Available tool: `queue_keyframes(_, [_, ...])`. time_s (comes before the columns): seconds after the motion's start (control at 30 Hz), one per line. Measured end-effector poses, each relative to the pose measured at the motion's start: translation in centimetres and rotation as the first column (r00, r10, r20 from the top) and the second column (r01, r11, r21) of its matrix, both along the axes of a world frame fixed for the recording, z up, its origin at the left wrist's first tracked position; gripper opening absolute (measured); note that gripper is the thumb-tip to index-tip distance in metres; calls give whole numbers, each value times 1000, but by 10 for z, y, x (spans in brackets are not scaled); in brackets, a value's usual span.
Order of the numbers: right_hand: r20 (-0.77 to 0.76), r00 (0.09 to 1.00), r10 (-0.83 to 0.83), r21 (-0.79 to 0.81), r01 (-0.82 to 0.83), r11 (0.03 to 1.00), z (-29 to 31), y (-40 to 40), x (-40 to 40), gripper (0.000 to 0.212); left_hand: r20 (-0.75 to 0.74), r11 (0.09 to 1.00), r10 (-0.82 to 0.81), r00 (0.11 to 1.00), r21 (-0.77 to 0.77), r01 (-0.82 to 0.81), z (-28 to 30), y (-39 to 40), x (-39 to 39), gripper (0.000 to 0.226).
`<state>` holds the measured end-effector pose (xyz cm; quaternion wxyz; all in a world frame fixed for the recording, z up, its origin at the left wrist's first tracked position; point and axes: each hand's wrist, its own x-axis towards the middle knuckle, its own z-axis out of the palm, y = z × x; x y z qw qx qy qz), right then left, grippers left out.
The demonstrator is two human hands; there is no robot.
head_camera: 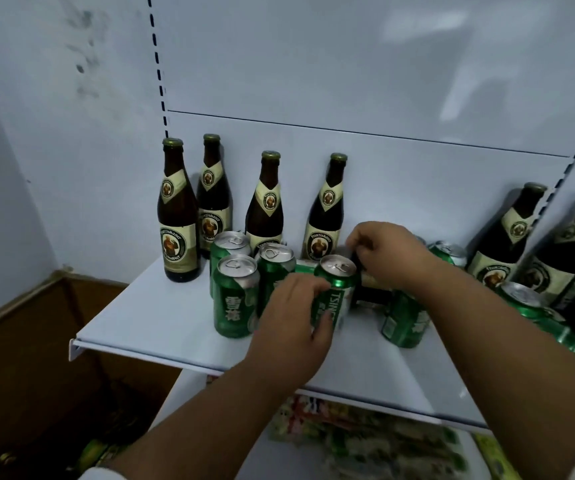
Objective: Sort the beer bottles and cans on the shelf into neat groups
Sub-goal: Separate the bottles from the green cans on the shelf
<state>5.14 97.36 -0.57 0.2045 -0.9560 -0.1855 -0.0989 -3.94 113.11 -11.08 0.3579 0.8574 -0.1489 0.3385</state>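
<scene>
Four brown bottles: stood upright along the back of the white shelf (pixel 161 327), each with a cream Franziskaner label; the leftmost bottle (pixel 178 216) is set a little forward of the second bottle (pixel 212 199), with the third bottle (pixel 266 202) and fourth bottle (pixel 326 211) spaced out to the right.
Can cluster: three green cans are grouped just right of the leftmost bottle; the front can (pixel 235 299) is printed with white Chinese characters, the back can (pixel 228 245) and middle can (pixel 275 261) are packed close behind it.
Left hand (pixel 296 320): the fingers are wrapped round a green Tsingtao can (pixel 337 289), which is held upright on the shelf just right of the cluster.
Right hand (pixel 391 254): the fingers are curled over a dark object behind the Tsingtao can; what is gripped cannot be told, as it is mostly hidden.
Right side of shelf: another green can (pixel 404 320) is seen under the right forearm, more green cans (pixel 525 303) are gathered further right, and two more brown bottles (pixel 508 240) are stood at the far right edge.
Lower shelf: blurred, colourful packets (pixel 365 441) are seen below.
Floor at left: a brown cardboard box (pixel 36 341) is placed beside the shelving.
</scene>
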Motion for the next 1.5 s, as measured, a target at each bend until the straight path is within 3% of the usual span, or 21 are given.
queue_keyframes(0.13, [-87, 996, 15, -219, -34, 975, 4, -25, 17, 19, 77, 990, -7, 997, 138, -3, 26, -26, 21, 31])
queue_keyframes(0.23, [-122, 992, -25, -208, -1, 978, 6, -46, 32, 18, 142, 973, 2, 990, 227, -34, 53, -42, 42, 23])
queue_keyframes(0.33, [-133, 988, -81, -173, 57, 983, 8, -69, 48, 21, -92, 916, -4, 996, 400, 40, 82, -62, 67, 21])
queue_keyframes(0.43, [-207, 973, -97, -334, 23, 942, 2, -88, 58, 23, -345, 702, 142, 928, 696, 151, 99, -89, 98, 21])
queue_keyframes(0.5, [-232, 968, -99, -428, -10, 904, -3, -97, 64, 22, -472, 573, 237, 849, 774, 270, 97, -104, 116, 19])
queue_keyframes(0.6, [-253, 963, -93, -514, -53, 856, -5, -108, 70, 21, -507, 434, 344, 791, 832, 345, 91, -119, 133, 35])
queue_keyframes(0.67, [-248, 965, -82, -581, -80, 810, -6, -113, 72, 19, -495, 394, 384, 779, 851, 347, 91, -124, 138, 46])
queue_keyframes(0.73, [-234, 971, -52, -649, -116, 752, -9, -116, 71, 11, -501, 384, 409, 763, 853, 354, 90, -125, 143, 47])
queue_keyframes(0.83, [-244, 969, -33, -709, -155, 688, -14, -116, 69, 26, -498, 370, 442, 746, 859, 354, 84, -121, 146, 42])
queue_keyframes(0.93, [-238, 971, -24, -729, -162, 666, -18, -115, 64, 40, -456, 365, 450, 768, 879, 308, 80, -120, 145, 48])
queue_keyframes(1.13, [-130, 990, -50, -776, -71, 626, -34, -118, 52, 38, -394, 370, 440, 807, 898, 238, 78, -121, 143, 36])
queue_keyframes(1.3, [-121, 991, -54, -769, -59, 637, -23, -125, 53, 28, -368, 369, 441, 819, 906, 208, 75, -117, 141, 33])
queue_keyframes(1.5, [-27, 1000, -2, -732, -19, 681, 21, -136, 49, 41, -430, 472, 462, 776, 860, 195, 83, -113, 141, 39])
